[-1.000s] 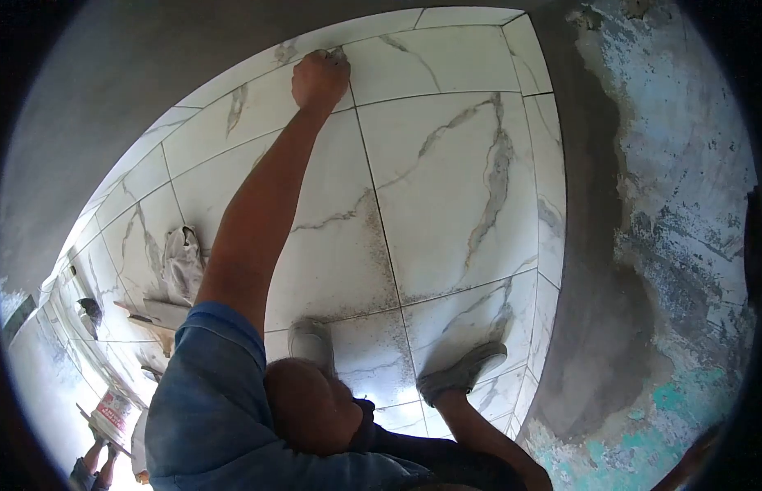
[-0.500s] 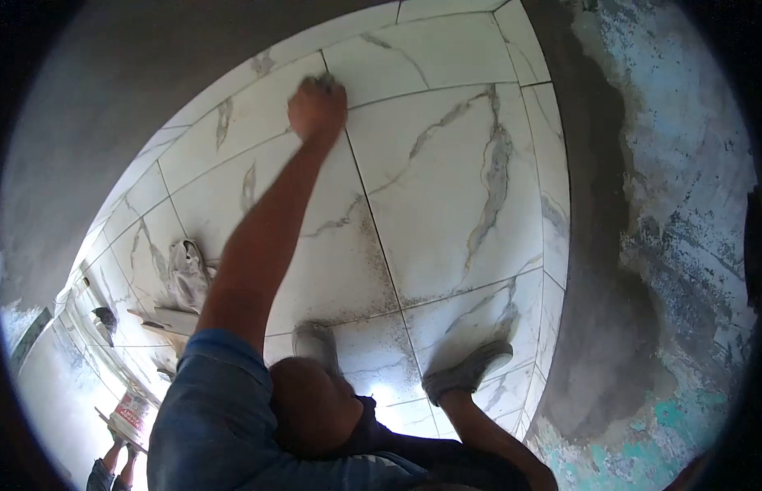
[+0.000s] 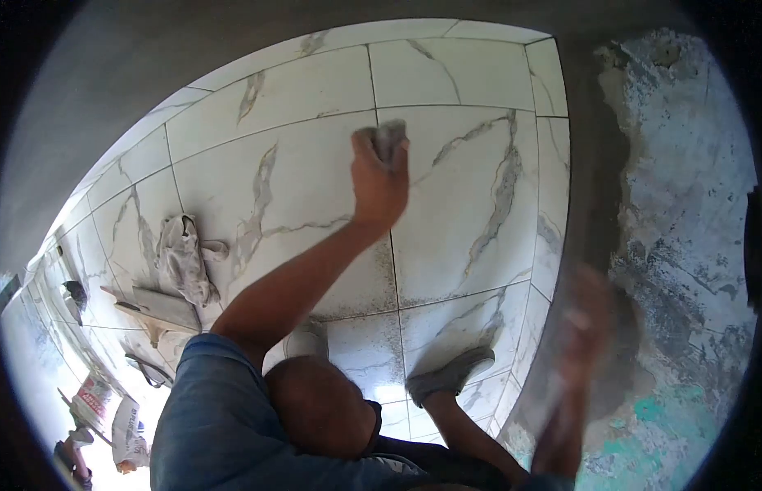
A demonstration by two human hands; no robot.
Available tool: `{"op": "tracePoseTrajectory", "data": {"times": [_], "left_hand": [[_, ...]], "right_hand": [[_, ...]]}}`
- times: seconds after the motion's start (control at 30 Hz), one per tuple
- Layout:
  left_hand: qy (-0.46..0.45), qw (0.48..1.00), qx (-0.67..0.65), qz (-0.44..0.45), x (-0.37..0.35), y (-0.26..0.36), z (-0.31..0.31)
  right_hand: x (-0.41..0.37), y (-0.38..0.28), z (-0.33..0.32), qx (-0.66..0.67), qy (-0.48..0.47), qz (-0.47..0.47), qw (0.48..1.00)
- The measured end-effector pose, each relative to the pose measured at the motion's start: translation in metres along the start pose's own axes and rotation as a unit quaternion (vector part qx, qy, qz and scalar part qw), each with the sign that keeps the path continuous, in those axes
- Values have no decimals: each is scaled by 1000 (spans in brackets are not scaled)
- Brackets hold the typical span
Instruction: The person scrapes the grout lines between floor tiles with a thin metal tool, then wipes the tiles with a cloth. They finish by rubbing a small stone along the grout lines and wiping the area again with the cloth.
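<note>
My left hand (image 3: 379,178) reaches out over the white marble-pattern floor tiles (image 3: 455,204) and is shut on a grey wad (image 3: 390,136), cloth or sponge. The wad is pressed on the grout joint between two large tiles. My right hand (image 3: 588,321) is raised at the right in front of the rough wall. It is blurred by motion and I cannot tell whether it holds anything. My bent knee (image 3: 315,405) and my shoes (image 3: 453,373) are below the left arm.
A crumpled dirty cloth (image 3: 183,258) and a flat trowel (image 3: 156,307) lie on the tiles at the left. Printed bags (image 3: 111,417) lie further left. A grey plastered wall with teal paint patches (image 3: 676,245) bounds the floor on the right.
My left hand has slid with the wad along the joint from the far tiles toward me. My right hand has come up into view at the right.
</note>
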State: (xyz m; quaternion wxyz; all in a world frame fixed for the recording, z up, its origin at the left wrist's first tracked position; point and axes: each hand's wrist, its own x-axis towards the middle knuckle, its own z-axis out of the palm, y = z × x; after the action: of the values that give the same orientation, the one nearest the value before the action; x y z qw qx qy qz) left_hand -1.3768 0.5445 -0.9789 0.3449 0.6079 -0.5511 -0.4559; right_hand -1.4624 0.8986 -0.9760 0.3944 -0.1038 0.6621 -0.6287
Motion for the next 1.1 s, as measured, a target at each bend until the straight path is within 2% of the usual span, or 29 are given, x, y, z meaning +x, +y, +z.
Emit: {"op": "tracePoseTrajectory", "data": {"times": [0.03,0.07,0.1,0.13,0.2,0.23,0.27,0.3,0.33,0.4,0.43,0.47,0.5,0.53,0.57,0.63,0.77,0.83,0.87,0.93,1.07,1.1], "left_hand": [[5,1000,-8,3,-7,5,-2],[-44,999,-18,13,-15,9,-5],[-96,995,-26,20,-23,10,-10],[-96,995,-32,18,-27,8,-14],[-127,952,84,267,-26,4,-27],[-238,953,43,185,-22,3,-38],[-237,953,37,183,-14,3,-51],[-323,931,-7,167,-6,0,-64],[-405,900,-53,152,5,-3,-78],[-379,915,31,134,35,-15,-115],[-273,946,64,162,53,-44,-130],[-119,969,156,149,76,-78,-142],[-14,952,250,173,98,-110,-160],[91,916,340,192,110,-132,-170],[87,920,335,185,108,-134,-170],[67,852,468,226,109,-124,-170],[66,854,477,199,112,-116,-168],[69,852,480,197,111,-115,-168],[70,852,480,197,112,-115,-168],[60,851,485,193,112,-115,-168],[68,854,480,189,112,-116,-168],[67,855,476,194,112,-116,-168]], "right_hand": [[60,-75,70,-156,-100,10,983],[121,-151,140,-285,-196,-8,938],[129,-124,178,-181,-179,11,967],[144,-102,206,-193,-178,46,964],[150,-96,254,-165,-161,67,971],[153,-92,262,-147,-132,101,975],[159,-91,268,-130,-101,132,977],[167,-81,265,-76,-66,117,988],[178,-75,262,-83,-64,115,988],[203,-71,264,-165,-66,41,983],[210,-80,274,-219,-66,46,973],[225,-74,280,-225,-65,47,971],[246,-65,288,-366,-54,-77,926],[265,-56,296,-494,-44,-198,845],[276,-51,304,-502,-45,-195,842],[298,-48,325,-504,-72,-263,819],[305,-32,337,-587,-46,-211,780],[297,-35,342,-559,-29,-271,783],[295,-35,346,-559,-30,-272,783],[291,-36,353,-606,-8,-274,747],[302,-35,353,-607,-7,-237,759],[304,-37,353,-590,-10,-222,776]]}}
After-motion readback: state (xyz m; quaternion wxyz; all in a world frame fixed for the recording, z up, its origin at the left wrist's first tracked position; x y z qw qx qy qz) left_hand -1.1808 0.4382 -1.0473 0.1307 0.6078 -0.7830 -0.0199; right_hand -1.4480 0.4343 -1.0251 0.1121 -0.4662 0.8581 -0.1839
